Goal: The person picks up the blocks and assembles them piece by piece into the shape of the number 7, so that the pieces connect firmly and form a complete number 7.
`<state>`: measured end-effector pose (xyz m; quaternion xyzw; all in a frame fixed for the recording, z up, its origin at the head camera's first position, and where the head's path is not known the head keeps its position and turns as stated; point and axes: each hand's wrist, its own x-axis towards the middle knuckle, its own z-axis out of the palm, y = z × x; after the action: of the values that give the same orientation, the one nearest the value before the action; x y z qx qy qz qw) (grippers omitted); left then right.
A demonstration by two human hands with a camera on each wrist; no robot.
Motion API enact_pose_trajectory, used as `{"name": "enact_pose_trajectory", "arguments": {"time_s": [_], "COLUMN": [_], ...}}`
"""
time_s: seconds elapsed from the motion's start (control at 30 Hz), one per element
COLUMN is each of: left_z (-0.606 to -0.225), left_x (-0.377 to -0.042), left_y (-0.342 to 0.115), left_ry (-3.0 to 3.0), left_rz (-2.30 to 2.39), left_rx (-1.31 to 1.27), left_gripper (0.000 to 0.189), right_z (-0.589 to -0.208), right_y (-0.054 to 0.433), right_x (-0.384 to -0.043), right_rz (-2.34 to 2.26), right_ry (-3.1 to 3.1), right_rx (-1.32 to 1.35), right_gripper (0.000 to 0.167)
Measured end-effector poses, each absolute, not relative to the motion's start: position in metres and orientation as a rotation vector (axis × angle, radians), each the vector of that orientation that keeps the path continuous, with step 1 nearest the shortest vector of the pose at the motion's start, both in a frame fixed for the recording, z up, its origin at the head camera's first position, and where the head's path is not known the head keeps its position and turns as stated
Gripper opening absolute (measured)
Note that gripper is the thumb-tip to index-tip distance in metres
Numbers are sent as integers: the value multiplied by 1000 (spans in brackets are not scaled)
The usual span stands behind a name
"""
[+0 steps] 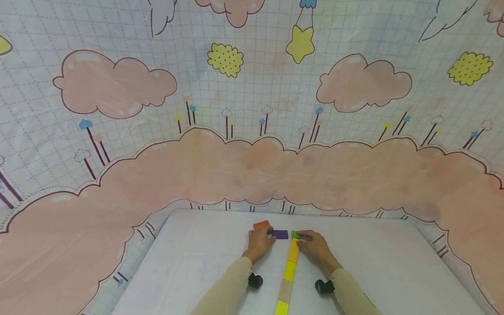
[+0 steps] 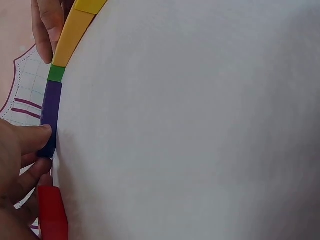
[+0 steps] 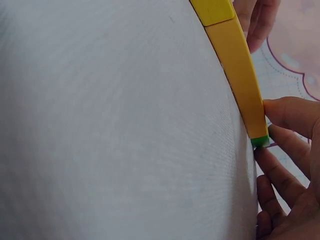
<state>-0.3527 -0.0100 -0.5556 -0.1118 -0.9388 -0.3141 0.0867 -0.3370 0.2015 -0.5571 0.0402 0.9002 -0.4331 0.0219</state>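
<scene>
My left hand (image 1: 260,243) pinches the left end of a purple block (image 1: 280,235) between thumb and finger. An orange-red block (image 1: 261,224) lies just beyond that hand, partly hidden by it; in the left wrist view this red block (image 2: 52,212) is apart from the purple one. At a green block (image 1: 294,235), my right hand (image 1: 316,248) has its fingertips on the far side and its thumb against the nearby orange-yellow block (image 1: 293,250). A narrow gap separates purple from green in the head view. The green block (image 3: 260,141) is mostly covered in the right wrist view.
From the orange-yellow block a line of blocks runs toward me: a yellow block (image 1: 289,270), a tan block (image 1: 285,291) and another yellow block (image 1: 281,307). They lie on a white table (image 1: 189,249). A cloud-patterned cloth (image 1: 252,170) rises behind its far edge.
</scene>
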Motion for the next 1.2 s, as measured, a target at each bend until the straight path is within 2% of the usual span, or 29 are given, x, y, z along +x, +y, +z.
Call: {"name": "enact_pose_trajectory", "arguments": {"time_s": [1.2], "left_z": [-560], "left_x": [-358], "left_y": [5], "left_ry": [-2795], "left_rz": [-940], "left_rx": [-290], "left_gripper": [32], "right_z": [-558], "right_y": [202], "right_x": [-338], "right_rz": [-1340], "right_ry": [2799], "right_rx": [117], "right_gripper": [34]}}
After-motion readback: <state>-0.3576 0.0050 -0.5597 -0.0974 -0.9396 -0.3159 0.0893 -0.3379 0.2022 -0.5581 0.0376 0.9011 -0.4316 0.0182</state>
